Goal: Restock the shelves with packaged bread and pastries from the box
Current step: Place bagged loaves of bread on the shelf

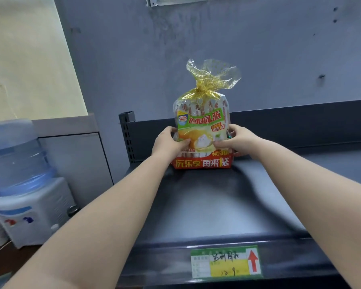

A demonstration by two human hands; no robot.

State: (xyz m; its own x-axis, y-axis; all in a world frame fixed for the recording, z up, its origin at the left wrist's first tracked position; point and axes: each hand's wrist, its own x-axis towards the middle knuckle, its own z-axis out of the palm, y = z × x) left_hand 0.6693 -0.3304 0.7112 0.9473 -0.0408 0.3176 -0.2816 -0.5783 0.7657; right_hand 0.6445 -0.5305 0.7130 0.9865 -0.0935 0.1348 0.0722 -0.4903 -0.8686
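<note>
Dark grey metal shelf (217,205), top tier. A pastry bag (202,130) stands upright on it near the back panel, close to the shelf's left end, its gold-tied neck pointing up. The left hand (168,142) grips the bag's left side and the right hand (238,140) grips its right side, thumbs across the front; the hands are apart with the bag between them. Bare shelf surface runs from the bag forward to the front edge and off to the right. A price tag (225,261) with a red arrow sits on the front lip. A water dispenser (23,180) stands left, beyond the shelf's end post.
</note>
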